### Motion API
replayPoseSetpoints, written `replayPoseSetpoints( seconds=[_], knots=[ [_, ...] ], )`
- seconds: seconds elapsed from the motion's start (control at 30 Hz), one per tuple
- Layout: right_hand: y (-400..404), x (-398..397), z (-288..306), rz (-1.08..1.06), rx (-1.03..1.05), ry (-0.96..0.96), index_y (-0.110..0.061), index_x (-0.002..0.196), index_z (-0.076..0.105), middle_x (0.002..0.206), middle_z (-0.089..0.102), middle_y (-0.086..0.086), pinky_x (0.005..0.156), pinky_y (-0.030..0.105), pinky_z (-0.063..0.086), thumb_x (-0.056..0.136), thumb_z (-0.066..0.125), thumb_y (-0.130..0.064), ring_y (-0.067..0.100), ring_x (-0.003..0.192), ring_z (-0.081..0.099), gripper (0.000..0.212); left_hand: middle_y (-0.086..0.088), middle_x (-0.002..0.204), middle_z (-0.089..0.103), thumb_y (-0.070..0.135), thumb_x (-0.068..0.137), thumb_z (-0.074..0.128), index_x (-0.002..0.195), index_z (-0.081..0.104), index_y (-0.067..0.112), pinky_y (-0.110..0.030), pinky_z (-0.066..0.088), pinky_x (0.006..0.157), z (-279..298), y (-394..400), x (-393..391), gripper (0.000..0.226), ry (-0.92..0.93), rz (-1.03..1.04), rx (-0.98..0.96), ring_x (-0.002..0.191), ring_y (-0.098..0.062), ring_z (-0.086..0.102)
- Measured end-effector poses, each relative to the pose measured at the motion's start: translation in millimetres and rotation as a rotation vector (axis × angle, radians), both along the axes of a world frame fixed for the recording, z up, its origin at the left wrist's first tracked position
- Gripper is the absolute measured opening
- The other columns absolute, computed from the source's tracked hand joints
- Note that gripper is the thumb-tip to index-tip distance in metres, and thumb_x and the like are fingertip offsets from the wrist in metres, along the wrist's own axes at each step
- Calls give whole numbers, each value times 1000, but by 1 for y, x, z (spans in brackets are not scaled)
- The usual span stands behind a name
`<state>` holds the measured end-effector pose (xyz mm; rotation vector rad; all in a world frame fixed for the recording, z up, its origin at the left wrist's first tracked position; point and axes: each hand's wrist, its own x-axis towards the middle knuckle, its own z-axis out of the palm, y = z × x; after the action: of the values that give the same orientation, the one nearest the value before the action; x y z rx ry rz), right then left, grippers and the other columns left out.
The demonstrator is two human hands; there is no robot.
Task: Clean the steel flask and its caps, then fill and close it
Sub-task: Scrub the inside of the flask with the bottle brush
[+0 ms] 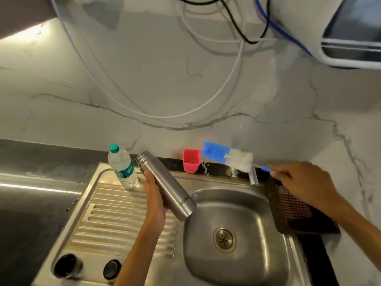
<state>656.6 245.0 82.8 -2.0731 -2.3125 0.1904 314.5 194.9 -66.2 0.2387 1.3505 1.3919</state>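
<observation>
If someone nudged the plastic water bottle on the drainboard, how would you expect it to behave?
The plastic water bottle is tall and narrow, so it would probably tip. It stands on the ribbed drainboard, likely unsteady footing. It looks mostly empty, so probably light.

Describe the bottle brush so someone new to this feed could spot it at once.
Start at the steel sink and go up to its back edge by the marble wall. Right of the red cup, the right hand holds the brush by its thin blue handle. It is the only fluffy thing there: bristles blue at the tip, white nearer the hand.
</observation>
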Motion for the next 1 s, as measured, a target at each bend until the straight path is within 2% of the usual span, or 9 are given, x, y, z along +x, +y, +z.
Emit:
replayPoseSetpoints(
  seconds=[0.07,0.17,0.3,0.37,0.47,0.6,0.8,0.9,1.0],
  knots=[
    [-43,12,-15,-55,-26,242,-52,129,66,84,71,-19,61,23,45,102,58,-44,3,69,62,29,-6,134,71,95,79,44,152,47,34,-45,60,94,9,8,18,95,-21,1,39,116,-24,72],
    [-111,14,-55,-153,6,469,-62,124,64,69,70,-14,61,32,57,95,63,-48,1,61,65,33,-12,128,73,98,72,52,149,46,28,-40,64,81,23,21,49,104,19,-40,100,109,-25,77],
    [-174,-11,-90,-204,37,694,-66,121,62,78,75,-23,60,31,57,85,55,-63,-2,60,67,37,-7,132,72,87,85,52,144,44,32,-49,61,92,32,29,98,81,13,-106,138,111,-27,76],
    [-175,-18,-99,-225,65,770,-70,120,60,63,69,-11,51,29,50,86,49,-68,6,45,55,36,0,138,70,94,84,45,148,47,39,-52,58,100,29,21,125,84,52,-247,187,119,-22,73],
    [-167,-10,-99,-212,166,714,-78,119,53,58,61,-5,47,27,43,90,45,-66,10,41,44,32,5,132,74,100,76,45,143,56,40,-53,56,104,39,11,152,90,53,-338,214,119,-19,73],
    [-166,1,-95,-184,138,617,-57,135,58,46,44,-10,47,27,39,101,53,-48,8,42,43,36,3,135,71,101,65,53,145,50,42,-51,57,103,49,34,140,100,-16,-97,185,119,-20,72],
    [-144,-17,-84,-69,202,546,-42,144,57,45,38,-15,47,20,33,105,58,-35,5,39,42,40,6,138,70,86,92,34,145,56,38,-44,54,104,55,19,148,75,57,-181,273,129,-20,67],
    [-156,-10,-83,-35,158,486,-42,140,62,49,45,-12,48,26,37,105,54,-41,9,44,47,36,-1,138,70,88,91,39,149,51,35,-48,58,101,63,34,112,79,36,24,333,127,-25,68],
    [-148,-18,-85,-19,170,537,-38,144,59,45,39,-15,42,20,34,105,49,-42,7,39,45,40,3,139,70,93,86,39,154,46,37,-47,56,105,56,7,124,88,97,-91,325,126,-19,69]
  ],
)
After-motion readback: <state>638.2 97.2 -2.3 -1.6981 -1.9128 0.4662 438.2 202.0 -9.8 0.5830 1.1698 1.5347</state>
